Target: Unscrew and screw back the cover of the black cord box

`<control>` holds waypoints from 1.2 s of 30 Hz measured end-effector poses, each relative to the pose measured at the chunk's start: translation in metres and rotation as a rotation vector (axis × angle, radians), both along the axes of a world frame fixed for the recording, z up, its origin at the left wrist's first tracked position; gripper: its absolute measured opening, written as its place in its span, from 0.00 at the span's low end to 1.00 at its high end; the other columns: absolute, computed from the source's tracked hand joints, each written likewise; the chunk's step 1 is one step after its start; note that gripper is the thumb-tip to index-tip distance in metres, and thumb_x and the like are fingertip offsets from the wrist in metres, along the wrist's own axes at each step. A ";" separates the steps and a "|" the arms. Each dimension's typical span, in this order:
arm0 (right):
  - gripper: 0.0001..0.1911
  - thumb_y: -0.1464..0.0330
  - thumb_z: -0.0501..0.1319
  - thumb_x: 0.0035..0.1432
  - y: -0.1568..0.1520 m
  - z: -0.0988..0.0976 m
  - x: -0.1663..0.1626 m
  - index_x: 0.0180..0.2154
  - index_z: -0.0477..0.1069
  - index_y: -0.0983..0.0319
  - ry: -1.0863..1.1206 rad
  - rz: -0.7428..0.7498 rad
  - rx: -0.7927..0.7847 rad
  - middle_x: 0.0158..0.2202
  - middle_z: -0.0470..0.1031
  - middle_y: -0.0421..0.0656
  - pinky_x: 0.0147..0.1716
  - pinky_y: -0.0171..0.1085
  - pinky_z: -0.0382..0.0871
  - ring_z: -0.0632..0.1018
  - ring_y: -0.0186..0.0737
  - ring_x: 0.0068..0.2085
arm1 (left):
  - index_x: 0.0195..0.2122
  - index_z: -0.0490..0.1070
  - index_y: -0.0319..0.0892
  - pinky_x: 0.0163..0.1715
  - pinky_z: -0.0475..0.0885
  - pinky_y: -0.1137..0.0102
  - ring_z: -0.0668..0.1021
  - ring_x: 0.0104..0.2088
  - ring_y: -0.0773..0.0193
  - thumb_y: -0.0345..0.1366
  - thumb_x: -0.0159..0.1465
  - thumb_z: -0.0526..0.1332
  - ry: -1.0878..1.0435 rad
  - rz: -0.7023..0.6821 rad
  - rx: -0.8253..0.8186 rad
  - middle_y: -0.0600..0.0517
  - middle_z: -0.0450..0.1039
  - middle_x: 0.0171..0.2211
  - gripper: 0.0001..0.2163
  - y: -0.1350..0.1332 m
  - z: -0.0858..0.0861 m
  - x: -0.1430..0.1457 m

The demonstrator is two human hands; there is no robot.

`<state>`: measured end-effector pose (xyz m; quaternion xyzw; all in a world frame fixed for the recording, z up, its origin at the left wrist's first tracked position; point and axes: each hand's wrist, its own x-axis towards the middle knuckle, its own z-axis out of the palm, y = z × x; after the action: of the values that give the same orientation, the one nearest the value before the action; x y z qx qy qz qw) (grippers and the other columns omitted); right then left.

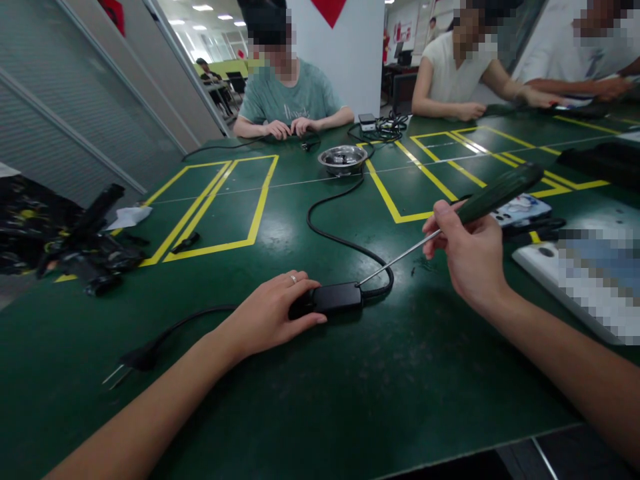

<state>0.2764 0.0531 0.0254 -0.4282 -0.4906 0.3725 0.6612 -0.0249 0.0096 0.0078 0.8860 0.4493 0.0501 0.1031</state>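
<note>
A black box-shaped cord unit point(339, 298) lies on the green table, a cable leaving each end. My left hand point(273, 310) is closed around its left end, thumb along the near side and fingers on the far side. In my right hand point(467, 250) is a screwdriver point(500, 193) with a dark green handle and a long metal shaft. Its tip touches the right end of the unit, near the corner; whether a screw sits there is too small to tell. A two-pin plug point(140, 359) ends the left cable. The right cable point(325, 230) curves back toward a metal bowl.
The metal bowl point(343, 160) holds small dark pieces. Yellow tape point(215, 250) marks the table point(300, 413). Black parts point(95, 247) pile up at left. A phone point(523, 209) and a white device point(565, 280) lie at right. Several people sit across, one handling a cable.
</note>
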 end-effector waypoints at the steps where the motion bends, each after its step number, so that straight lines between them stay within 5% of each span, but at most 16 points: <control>1: 0.13 0.56 0.63 0.56 0.000 0.000 0.000 0.30 0.67 0.58 0.044 0.029 -0.015 0.26 0.73 0.38 0.16 0.34 0.65 0.70 0.31 0.18 | 0.53 0.67 0.43 0.47 0.71 0.60 0.74 0.47 0.55 0.53 0.65 0.57 -0.007 0.007 -0.013 0.45 0.71 0.47 0.22 0.000 0.000 0.000; 7: 0.10 0.65 0.55 0.56 0.000 0.001 0.004 0.40 0.68 0.58 0.251 0.216 -0.087 0.30 0.75 0.39 0.17 0.36 0.65 0.71 0.33 0.19 | 0.52 0.67 0.44 0.42 0.71 0.63 0.74 0.42 0.57 0.52 0.64 0.58 -0.057 0.018 -0.038 0.47 0.71 0.44 0.21 0.001 -0.004 0.001; 15: 0.11 0.65 0.61 0.57 0.000 0.002 0.004 0.42 0.73 0.61 0.138 0.128 -0.027 0.31 0.73 0.39 0.17 0.34 0.61 0.70 0.29 0.19 | 0.53 0.66 0.44 0.42 0.71 0.62 0.73 0.42 0.58 0.50 0.65 0.58 -0.093 0.023 -0.059 0.47 0.70 0.45 0.21 0.001 -0.006 0.002; 28: 0.14 0.58 0.65 0.55 0.003 -0.002 0.000 0.27 0.67 0.60 0.054 0.023 -0.002 0.26 0.71 0.37 0.14 0.32 0.62 0.68 0.28 0.17 | 0.53 0.66 0.44 0.42 0.72 0.61 0.74 0.43 0.57 0.50 0.65 0.58 -0.114 0.010 -0.040 0.46 0.70 0.45 0.21 0.000 -0.007 0.002; 36: 0.07 0.64 0.57 0.56 0.002 -0.002 0.004 0.38 0.67 0.58 0.207 0.155 -0.096 0.28 0.72 0.37 0.15 0.34 0.63 0.70 0.31 0.18 | 0.53 0.66 0.44 0.43 0.72 0.61 0.74 0.43 0.57 0.50 0.65 0.58 -0.105 0.018 -0.048 0.47 0.70 0.45 0.20 0.000 -0.007 0.002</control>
<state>0.2799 0.0552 0.0234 -0.3792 -0.4332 0.4876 0.6563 -0.0226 0.0099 0.0004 0.8753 0.4523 0.0866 0.1475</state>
